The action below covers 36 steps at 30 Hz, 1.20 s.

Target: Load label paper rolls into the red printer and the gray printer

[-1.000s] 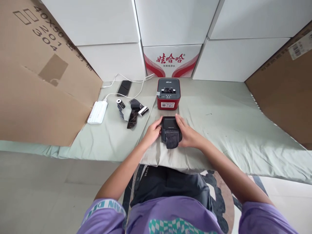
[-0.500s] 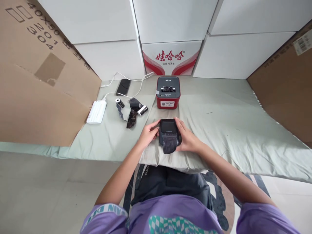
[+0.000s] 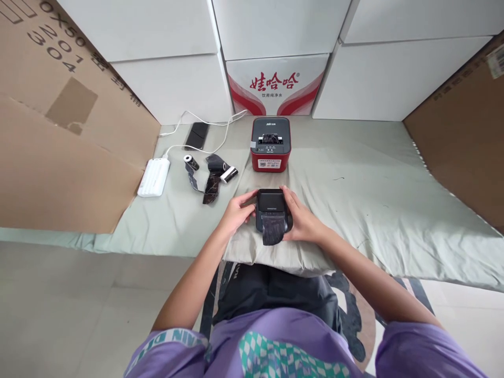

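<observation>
Near the table's front edge, a small black portable label printer sits between my two hands. A strip of dark paper hangs out of its front, curling down. My left hand grips the printer's left side, with its index finger at the top left corner. On the opposite side, my right hand is wrapped round the edge, fingertips at the top right corner. Just behind stands a larger red and black printer, dark paper showing in its top slot.
To the left lie rolls of dark paper, a black phone and a white power bank with a white cable. White boxes line the back. Cardboard boxes stand at left and right.
The view has shifted slightly, so everything sits a little higher in the picture. Both hands keep their hold on the small printer, which appears tipped very slightly.
</observation>
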Each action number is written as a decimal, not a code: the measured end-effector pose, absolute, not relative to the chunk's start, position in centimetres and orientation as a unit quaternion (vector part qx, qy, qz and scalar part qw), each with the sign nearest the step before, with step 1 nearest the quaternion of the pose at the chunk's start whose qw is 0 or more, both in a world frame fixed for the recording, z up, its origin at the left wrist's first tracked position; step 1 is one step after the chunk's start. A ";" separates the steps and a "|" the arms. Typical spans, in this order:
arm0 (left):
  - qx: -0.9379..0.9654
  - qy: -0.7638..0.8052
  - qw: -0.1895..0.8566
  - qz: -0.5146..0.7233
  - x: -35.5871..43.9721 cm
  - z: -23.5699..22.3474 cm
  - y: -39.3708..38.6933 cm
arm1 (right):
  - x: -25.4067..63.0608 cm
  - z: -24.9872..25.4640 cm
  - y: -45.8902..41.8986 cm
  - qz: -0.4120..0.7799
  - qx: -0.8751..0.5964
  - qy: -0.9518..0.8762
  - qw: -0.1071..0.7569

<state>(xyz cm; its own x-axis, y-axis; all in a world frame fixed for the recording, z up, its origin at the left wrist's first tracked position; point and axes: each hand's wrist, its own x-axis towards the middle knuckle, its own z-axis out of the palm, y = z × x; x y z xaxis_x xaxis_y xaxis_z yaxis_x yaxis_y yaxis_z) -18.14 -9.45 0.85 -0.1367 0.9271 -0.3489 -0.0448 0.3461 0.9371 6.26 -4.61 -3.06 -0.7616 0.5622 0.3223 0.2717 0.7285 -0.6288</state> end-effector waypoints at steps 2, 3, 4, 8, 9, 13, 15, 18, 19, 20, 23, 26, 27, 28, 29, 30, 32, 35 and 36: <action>0.366 0.610 0.549 0.439 -18.2 1.0 -9.4 | 6.2 -3.0 -4.6 0.289 -0.232 -0.893 0.257; 0.369 0.609 0.549 0.437 -18.3 1.0 -9.5 | 6.3 -3.0 -4.6 0.291 -0.231 -0.892 0.257; 0.372 0.609 0.548 0.436 -18.3 0.9 -9.5 | 6.3 -3.0 -4.6 0.293 -0.231 -0.892 0.257; 0.378 0.610 0.541 0.439 -18.5 0.6 -9.5 | 6.3 -3.0 -4.7 0.300 -0.230 -0.888 0.261; 0.378 0.607 0.541 0.443 -18.5 0.5 -9.5 | 6.2 -3.0 -4.7 0.302 -0.232 -0.887 0.262; 0.376 0.611 0.535 0.447 -18.6 0.2 -9.7 | 6.2 -2.9 -4.7 0.307 -0.231 -0.884 0.266; 0.377 0.642 0.506 0.436 -18.5 0.0 -10.1 | 6.1 -2.9 -4.7 0.309 -0.230 -0.883 0.268; 0.394 0.673 0.456 0.430 -18.4 -0.4 -10.8 | 6.2 -3.0 -4.7 0.310 -0.231 -0.883 0.267; 0.399 0.672 0.449 0.432 -18.4 -0.5 -10.9 | 6.2 -3.0 -4.7 0.309 -0.231 -0.883 0.267; 0.403 0.669 0.448 0.434 -18.3 -0.5 -11.0 | 6.2 -3.1 -4.6 0.307 -0.230 -0.884 0.266; 0.408 0.656 0.465 0.433 -18.4 -0.5 -10.8 | 6.2 -3.2 -4.6 0.303 -0.223 -0.887 0.269; 0.403 0.642 0.522 0.391 -18.6 -0.2 -10.1 | 6.2 -3.3 -4.5 0.302 -0.219 -0.887 0.273; 0.401 0.636 0.543 0.374 -18.7 0.0 -9.9 | 6.2 -3.4 -4.5 0.303 -0.219 -0.887 0.273; 0.400 0.630 0.561 0.360 -18.8 0.2 -9.8 | 6.2 -3.4 -4.4 0.302 -0.219 -0.887 0.273; 0.400 0.623 0.574 0.350 -18.9 0.3 -9.7 | 6.2 -3.4 -4.4 0.301 -0.219 -0.887 0.273; 0.402 0.618 0.582 0.343 -19.0 0.5 -9.7 | 6.3 -3.4 -4.4 0.299 -0.219 -0.888 0.273; 0.405 0.612 0.596 0.328 -19.2 0.9 -9.7 | 6.3 -3.4 -4.3 0.298 -0.221 -0.888 0.271; 0.408 0.606 0.617 0.293 -19.7 1.5 -9.6 | 6.4 -3.4 -4.3 0.304 -0.224 -0.886 0.269; 0.411 0.604 0.623 0.281 -19.9 1.7 -9.4 | 6.4 -3.3 -4.3 0.306 -0.224 -0.886 0.268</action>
